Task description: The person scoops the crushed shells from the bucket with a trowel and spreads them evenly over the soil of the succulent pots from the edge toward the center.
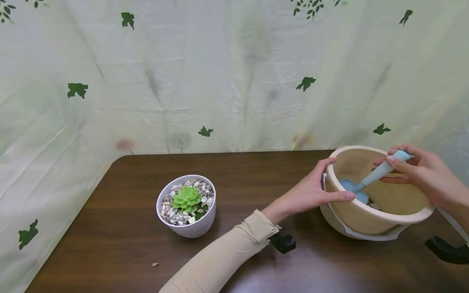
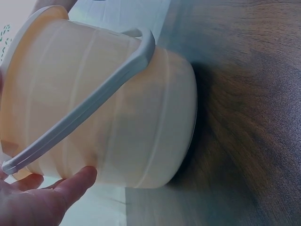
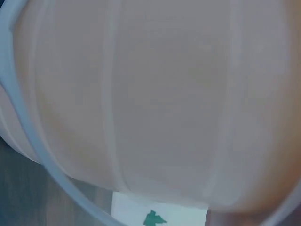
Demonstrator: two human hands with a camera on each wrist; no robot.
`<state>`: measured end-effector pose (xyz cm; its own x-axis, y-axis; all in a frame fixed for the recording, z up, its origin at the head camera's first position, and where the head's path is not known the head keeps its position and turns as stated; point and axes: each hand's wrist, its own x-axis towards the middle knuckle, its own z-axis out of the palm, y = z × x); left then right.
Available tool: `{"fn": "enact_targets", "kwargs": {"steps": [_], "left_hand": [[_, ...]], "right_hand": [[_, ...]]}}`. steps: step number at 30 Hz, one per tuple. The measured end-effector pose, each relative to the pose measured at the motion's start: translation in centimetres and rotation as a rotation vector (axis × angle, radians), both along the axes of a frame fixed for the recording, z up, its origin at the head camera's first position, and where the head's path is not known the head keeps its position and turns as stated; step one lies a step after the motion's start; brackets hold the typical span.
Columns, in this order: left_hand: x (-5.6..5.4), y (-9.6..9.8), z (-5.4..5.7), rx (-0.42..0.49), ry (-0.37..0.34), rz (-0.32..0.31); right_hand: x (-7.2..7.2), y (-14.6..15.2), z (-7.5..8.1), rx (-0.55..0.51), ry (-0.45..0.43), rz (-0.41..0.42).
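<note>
A beige bucket (image 1: 351, 217) with a pale handle (image 2: 89, 110) stands on the right of the table. My left hand (image 1: 311, 189) holds its left side, thumb on the near rim and a fingertip at the far rim; in the left wrist view the fingers (image 2: 77, 186) lie against the wall. My right hand (image 1: 421, 171), over the bucket's right rim, pinches the handle of a light blue scoop (image 1: 379, 173). The scoop slants down left, its head inside the bucket. Some small shells or pebbles (image 1: 373, 205) show beside the head; the near wall hides the rest of the bottom.
A white pot (image 1: 194, 231) with a green succulent (image 1: 187, 198) among shells and pebbles stands left of the hands. One small shell (image 1: 155, 264) lies on the brown table (image 1: 110, 228) near the front. Behind hangs a pale leaf-patterned curtain (image 1: 220, 81).
</note>
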<state>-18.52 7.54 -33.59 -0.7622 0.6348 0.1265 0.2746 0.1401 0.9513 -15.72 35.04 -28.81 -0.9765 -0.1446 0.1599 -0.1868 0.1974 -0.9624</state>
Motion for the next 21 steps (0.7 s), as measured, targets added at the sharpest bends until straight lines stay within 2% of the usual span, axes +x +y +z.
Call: {"fn": "enact_targets", "kwargs": {"steps": [4, 7, 13, 16, 21], "left_hand": [[0.0, -0.1, 0.0, 0.001, -0.006, 0.002], [0.0, -0.1, 0.1, 0.007, -0.006, 0.000], [0.0, 0.0, 0.2, 0.023, -0.004, -0.011], [0.0, 0.0, 0.1, 0.022, -0.007, -0.004], [0.1, 0.1, 0.1, 0.017, -0.009, 0.005]], "right_hand": [[0.3, 0.5, 0.0, -0.117, -0.037, 0.025], [0.4, 0.8, 0.0, -0.158, -0.056, 0.036], [0.5, 1.7, -0.1, -0.283, -0.076, 0.013], [0.3, 2.1, -0.1, -0.326, -0.088, 0.008], [0.3, 2.9, 0.1, -0.327, -0.130, -0.037]]}}
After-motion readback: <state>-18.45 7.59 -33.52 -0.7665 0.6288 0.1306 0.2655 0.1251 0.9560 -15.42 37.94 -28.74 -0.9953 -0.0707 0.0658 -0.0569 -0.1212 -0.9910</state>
